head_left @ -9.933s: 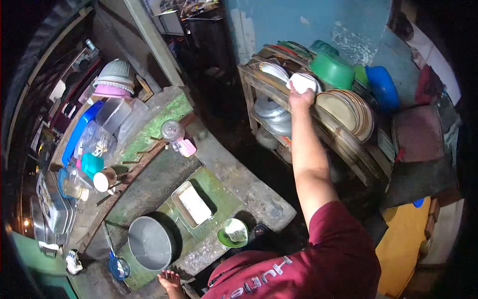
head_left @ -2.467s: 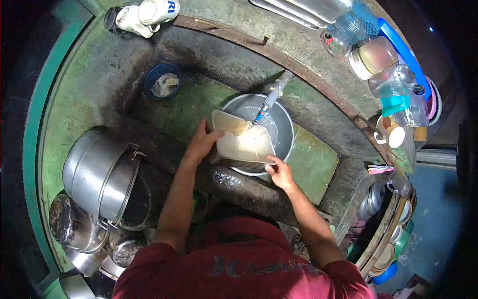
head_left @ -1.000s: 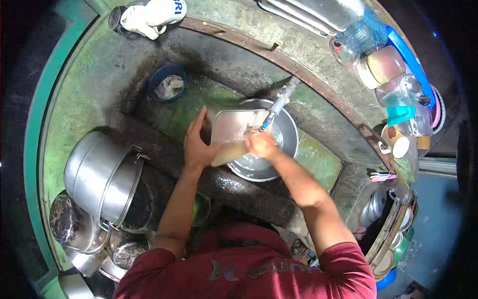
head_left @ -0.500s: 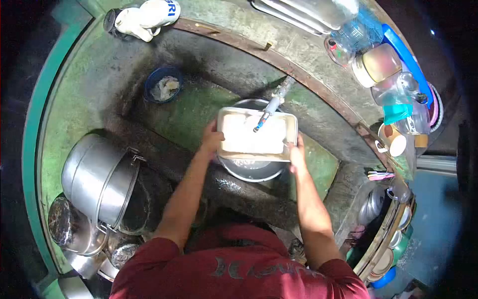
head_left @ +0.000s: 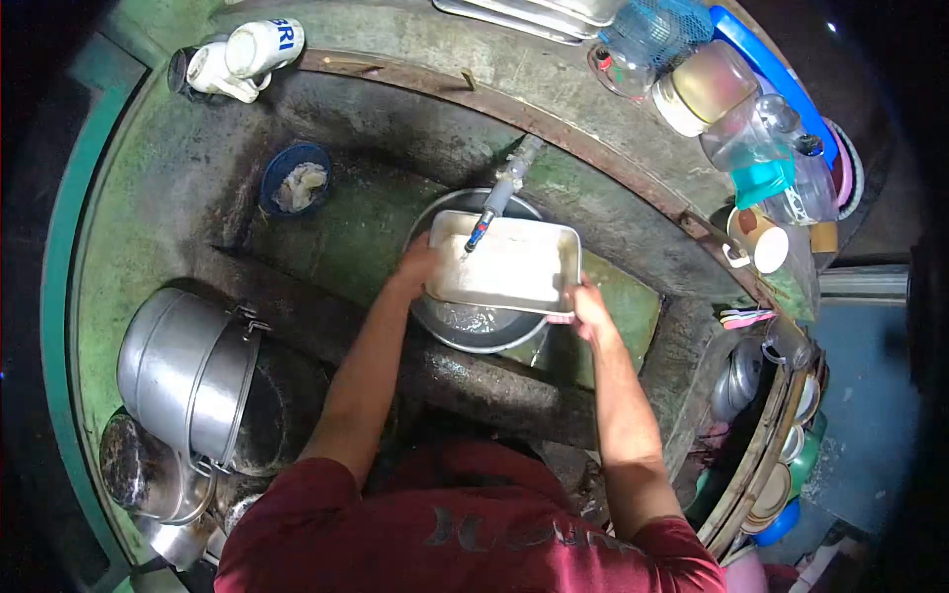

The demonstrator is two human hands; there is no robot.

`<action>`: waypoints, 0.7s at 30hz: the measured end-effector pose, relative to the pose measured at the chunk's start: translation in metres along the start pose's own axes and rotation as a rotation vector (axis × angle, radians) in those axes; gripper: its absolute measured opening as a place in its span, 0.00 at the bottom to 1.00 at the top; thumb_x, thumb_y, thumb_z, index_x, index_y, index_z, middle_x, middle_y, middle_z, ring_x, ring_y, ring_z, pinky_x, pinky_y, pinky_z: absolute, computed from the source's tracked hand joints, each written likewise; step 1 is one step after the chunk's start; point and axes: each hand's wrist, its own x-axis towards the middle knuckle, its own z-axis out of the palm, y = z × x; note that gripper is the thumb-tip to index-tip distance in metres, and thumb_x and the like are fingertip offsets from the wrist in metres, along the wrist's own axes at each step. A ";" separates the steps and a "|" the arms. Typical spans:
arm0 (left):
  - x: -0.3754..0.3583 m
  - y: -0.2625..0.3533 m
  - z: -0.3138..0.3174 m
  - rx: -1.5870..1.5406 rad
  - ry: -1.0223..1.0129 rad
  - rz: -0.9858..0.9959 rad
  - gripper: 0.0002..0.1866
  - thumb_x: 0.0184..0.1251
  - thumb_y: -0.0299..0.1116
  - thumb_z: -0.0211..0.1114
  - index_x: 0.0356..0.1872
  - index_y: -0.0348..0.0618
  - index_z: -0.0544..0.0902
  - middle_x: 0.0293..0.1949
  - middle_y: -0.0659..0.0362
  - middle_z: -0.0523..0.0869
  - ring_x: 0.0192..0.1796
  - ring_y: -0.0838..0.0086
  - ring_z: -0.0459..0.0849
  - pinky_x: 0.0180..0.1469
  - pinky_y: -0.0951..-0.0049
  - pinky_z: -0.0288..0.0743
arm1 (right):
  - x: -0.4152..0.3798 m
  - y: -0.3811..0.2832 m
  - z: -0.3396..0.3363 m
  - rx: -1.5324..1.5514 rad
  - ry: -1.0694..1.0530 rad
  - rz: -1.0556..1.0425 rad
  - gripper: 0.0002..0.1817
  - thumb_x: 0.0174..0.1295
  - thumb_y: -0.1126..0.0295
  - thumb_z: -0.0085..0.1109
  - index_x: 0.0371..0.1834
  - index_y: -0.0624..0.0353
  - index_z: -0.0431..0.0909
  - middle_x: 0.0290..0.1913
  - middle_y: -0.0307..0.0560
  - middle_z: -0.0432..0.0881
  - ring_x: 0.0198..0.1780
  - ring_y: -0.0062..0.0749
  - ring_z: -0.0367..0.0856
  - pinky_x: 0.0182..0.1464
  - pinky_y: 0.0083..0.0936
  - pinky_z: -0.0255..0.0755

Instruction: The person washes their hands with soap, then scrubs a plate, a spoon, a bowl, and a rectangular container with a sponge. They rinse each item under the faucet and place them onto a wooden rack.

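Observation:
A rectangular, pale baking pan [head_left: 524,265] is held between my two hands, its inside facing up and glaring in the light. My left hand [head_left: 417,269] grips its left end, with the fingers partly blurred. At the lower right corner, my right hand [head_left: 590,304] is closed around the edge. Over the pan's left part reaches a grey pipe tap [head_left: 496,200] with a blue and red marked spout. Below the pan sits a round metal basin [head_left: 484,346] with water in it, partly hidden.
Left of my arms lie large aluminium pots [head_left: 178,366]. A blue bowl [head_left: 277,198] with pale scraps sits in the sink's far left corner. Mugs [head_left: 259,49], jars [head_left: 707,84] and a cup [head_left: 759,242] line the ledge.
The pan has shifted right relative to the tap, so the spout now hangs over its left part. It also tilts slightly down to the right. The whole view has shifted a little.

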 end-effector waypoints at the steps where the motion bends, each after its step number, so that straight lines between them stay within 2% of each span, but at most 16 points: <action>1: -0.001 0.005 0.016 0.145 -0.046 0.048 0.34 0.47 0.19 0.54 0.63 0.40 0.73 0.52 0.50 0.82 0.53 0.63 0.82 0.55 0.64 0.75 | -0.010 0.006 -0.011 0.036 -0.002 -0.003 0.27 0.59 0.75 0.44 0.65 0.59 0.60 0.55 0.58 0.76 0.49 0.50 0.82 0.35 0.47 0.85; 2: -0.012 0.018 0.025 0.146 -0.050 0.048 0.34 0.47 0.19 0.54 0.63 0.40 0.73 0.52 0.50 0.82 0.53 0.63 0.82 0.55 0.64 0.75 | -0.013 0.018 -0.022 0.116 -0.063 0.060 0.29 0.57 0.76 0.43 0.66 0.59 0.59 0.55 0.58 0.75 0.49 0.53 0.82 0.39 0.50 0.86; 4: -0.046 0.051 0.044 0.528 0.008 0.174 0.34 0.47 0.18 0.53 0.64 0.41 0.73 0.54 0.52 0.82 0.53 0.66 0.81 0.59 0.68 0.71 | -0.019 0.041 -0.016 0.253 -0.053 0.108 0.32 0.56 0.80 0.43 0.68 0.59 0.56 0.58 0.59 0.72 0.50 0.52 0.81 0.43 0.53 0.85; 5: -0.057 0.061 0.038 0.332 0.017 0.047 0.31 0.53 0.21 0.57 0.63 0.40 0.73 0.54 0.52 0.82 0.54 0.66 0.81 0.58 0.67 0.72 | -0.020 0.049 -0.005 0.262 -0.066 0.071 0.34 0.55 0.82 0.43 0.69 0.59 0.54 0.61 0.60 0.70 0.50 0.52 0.80 0.44 0.53 0.85; 7: -0.068 0.081 0.008 0.359 0.077 -0.012 0.29 0.55 0.23 0.60 0.63 0.40 0.73 0.54 0.52 0.82 0.54 0.66 0.81 0.57 0.67 0.73 | -0.016 0.049 0.026 0.248 -0.106 0.076 0.40 0.53 0.85 0.45 0.73 0.57 0.48 0.67 0.60 0.63 0.52 0.51 0.78 0.45 0.52 0.84; 10: -0.074 0.095 0.011 0.323 0.155 -0.055 0.28 0.58 0.27 0.64 0.63 0.39 0.74 0.54 0.52 0.82 0.55 0.65 0.80 0.57 0.67 0.74 | -0.004 0.040 0.054 0.105 -0.059 0.012 0.39 0.55 0.81 0.45 0.74 0.55 0.49 0.68 0.58 0.62 0.52 0.51 0.78 0.44 0.54 0.83; 11: -0.073 0.100 0.013 0.262 0.159 -0.036 0.28 0.59 0.29 0.66 0.63 0.38 0.74 0.54 0.51 0.82 0.56 0.64 0.80 0.56 0.66 0.74 | -0.006 0.033 0.057 0.123 -0.013 -0.022 0.37 0.56 0.80 0.43 0.73 0.59 0.50 0.66 0.59 0.64 0.52 0.52 0.78 0.44 0.54 0.83; 12: -0.021 0.041 -0.018 0.447 0.294 0.006 0.27 0.58 0.29 0.65 0.62 0.39 0.75 0.52 0.51 0.83 0.54 0.64 0.81 0.56 0.65 0.74 | -0.007 0.027 0.050 0.141 0.031 -0.056 0.35 0.56 0.79 0.42 0.72 0.63 0.52 0.65 0.61 0.66 0.52 0.53 0.78 0.44 0.54 0.83; 13: 0.010 0.005 -0.030 0.630 0.312 0.067 0.28 0.56 0.30 0.66 0.62 0.41 0.75 0.52 0.49 0.83 0.54 0.64 0.80 0.55 0.65 0.74 | 0.012 0.045 0.020 0.260 -0.083 0.022 0.32 0.56 0.76 0.42 0.68 0.72 0.56 0.61 0.64 0.70 0.53 0.56 0.79 0.45 0.54 0.83; 14: -0.012 0.027 0.000 0.538 0.209 0.071 0.28 0.55 0.31 0.67 0.61 0.42 0.76 0.51 0.50 0.84 0.52 0.64 0.81 0.54 0.65 0.74 | 0.005 0.041 0.007 0.252 -0.117 0.078 0.29 0.55 0.74 0.42 0.63 0.76 0.61 0.56 0.65 0.74 0.54 0.57 0.79 0.46 0.53 0.83; 15: -0.038 0.052 0.024 0.444 0.102 0.075 0.28 0.54 0.31 0.68 0.59 0.42 0.77 0.50 0.50 0.84 0.51 0.65 0.82 0.53 0.65 0.75 | -0.001 0.045 0.001 0.323 -0.192 0.093 0.29 0.56 0.74 0.43 0.62 0.75 0.62 0.56 0.65 0.74 0.54 0.56 0.80 0.47 0.52 0.83; 16: -0.042 0.051 0.012 0.436 0.119 0.075 0.28 0.54 0.31 0.68 0.59 0.42 0.77 0.50 0.50 0.84 0.51 0.65 0.82 0.53 0.65 0.75 | -0.009 0.045 0.002 0.396 -0.258 0.112 0.28 0.56 0.73 0.45 0.62 0.74 0.63 0.56 0.65 0.74 0.53 0.56 0.80 0.47 0.51 0.83; 18: -0.049 0.053 -0.017 0.652 0.201 0.022 0.25 0.54 0.33 0.68 0.56 0.42 0.80 0.47 0.52 0.86 0.47 0.67 0.84 0.50 0.66 0.75 | -0.025 0.043 0.031 0.345 -0.215 0.104 0.28 0.56 0.72 0.52 0.61 0.73 0.64 0.57 0.63 0.74 0.52 0.55 0.81 0.47 0.49 0.84; 19: -0.049 0.042 -0.045 0.536 0.147 0.062 0.24 0.56 0.33 0.71 0.56 0.42 0.81 0.46 0.51 0.87 0.46 0.66 0.85 0.50 0.65 0.77 | -0.031 0.038 0.051 0.293 -0.291 0.075 0.32 0.55 0.72 0.58 0.64 0.70 0.62 0.58 0.60 0.74 0.52 0.51 0.81 0.49 0.47 0.84; 20: -0.074 0.073 -0.044 0.781 0.283 0.071 0.24 0.56 0.31 0.70 0.56 0.41 0.80 0.43 0.53 0.87 0.45 0.67 0.85 0.49 0.66 0.77 | -0.022 0.045 0.069 0.225 -0.287 0.089 0.36 0.56 0.72 0.61 0.68 0.66 0.56 0.59 0.56 0.73 0.54 0.48 0.79 0.47 0.44 0.84; 21: -0.069 0.059 -0.074 0.720 0.364 0.093 0.23 0.57 0.29 0.68 0.56 0.40 0.80 0.42 0.55 0.88 0.43 0.68 0.85 0.48 0.67 0.78 | -0.028 0.035 0.102 0.082 -0.299 0.027 0.37 0.59 0.73 0.57 0.71 0.60 0.50 0.62 0.55 0.69 0.56 0.44 0.76 0.44 0.42 0.84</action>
